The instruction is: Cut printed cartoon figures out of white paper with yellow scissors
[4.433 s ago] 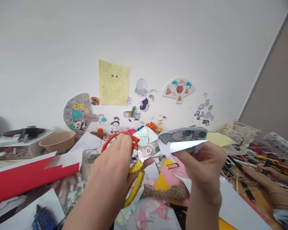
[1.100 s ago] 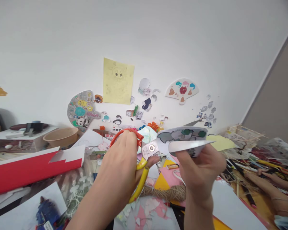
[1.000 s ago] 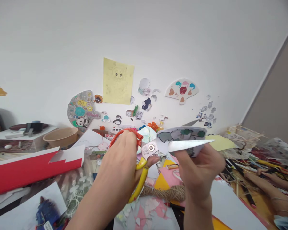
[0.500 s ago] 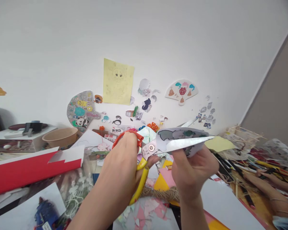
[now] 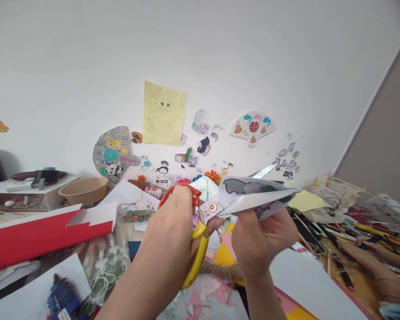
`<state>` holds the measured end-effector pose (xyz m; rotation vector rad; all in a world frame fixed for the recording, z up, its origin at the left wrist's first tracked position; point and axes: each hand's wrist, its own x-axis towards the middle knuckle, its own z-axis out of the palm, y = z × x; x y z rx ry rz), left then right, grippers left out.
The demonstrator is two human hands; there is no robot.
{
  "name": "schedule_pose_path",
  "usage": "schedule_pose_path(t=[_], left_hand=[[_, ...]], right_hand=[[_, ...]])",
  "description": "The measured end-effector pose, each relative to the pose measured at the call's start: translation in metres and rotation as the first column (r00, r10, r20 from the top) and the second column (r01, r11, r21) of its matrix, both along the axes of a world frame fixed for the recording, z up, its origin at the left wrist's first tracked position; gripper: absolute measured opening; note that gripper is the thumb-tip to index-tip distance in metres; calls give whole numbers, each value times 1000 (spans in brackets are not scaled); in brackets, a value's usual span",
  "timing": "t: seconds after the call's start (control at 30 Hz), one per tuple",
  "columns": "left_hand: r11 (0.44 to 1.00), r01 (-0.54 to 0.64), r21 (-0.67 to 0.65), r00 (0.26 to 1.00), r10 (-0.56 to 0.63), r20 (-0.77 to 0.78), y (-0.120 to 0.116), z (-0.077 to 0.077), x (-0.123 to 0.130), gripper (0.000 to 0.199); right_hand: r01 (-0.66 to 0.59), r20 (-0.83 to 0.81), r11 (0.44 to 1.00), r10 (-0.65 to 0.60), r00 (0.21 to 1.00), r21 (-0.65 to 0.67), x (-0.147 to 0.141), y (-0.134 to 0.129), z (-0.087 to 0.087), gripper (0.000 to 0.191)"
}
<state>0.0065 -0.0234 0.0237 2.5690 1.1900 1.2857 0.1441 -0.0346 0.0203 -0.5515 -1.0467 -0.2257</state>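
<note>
My left hand (image 5: 170, 235) is wrapped round the red and yellow handles of a pair of scissors (image 5: 212, 207), whose blades point right. The blades stand apart, one in front of a printed paper piece (image 5: 270, 189) and the other showing behind it. That paper has grey and green drawings and is bent. My right hand (image 5: 263, 240) pinches it from below, thumb at the near side, close under the front blade. The fingers behind the paper are partly hidden.
Stickers, a yellow drawing (image 5: 165, 113) and a fan shape (image 5: 252, 127) are on the wall. A tan bowl (image 5: 83, 190) and red card (image 5: 33, 238) lie left. Paper scraps (image 5: 208, 295) lie below my hands. Another person's arms (image 5: 373, 266) are at the right edge.
The scissors have opened wider, the rear blade now rising clear above the paper. My right hand has shifted slightly left, and my left hand slightly right.
</note>
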Motion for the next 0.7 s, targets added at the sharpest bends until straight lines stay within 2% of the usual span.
schedule_pose_path(t=[0.17,0.33,0.47,0.7], left_hand=[[1000,-13,11,1000,13,4,3,-1,1,26],[996,-76,51,997,76,5,7,1,-2,29],[996,-80,24,997,80,4,7,3,-3,31],[999,0,-34,1000,1,28,5,1,-3,15]], right_hand=[[-27,-22,999,27,999,30,0,5,-2,12],[-65,88,998,65,994,-7,13,10,2,5],[-111,122,993,107,987,28,20,11,7,10],[-111,24,994,110,994,10,11,12,1,3]])
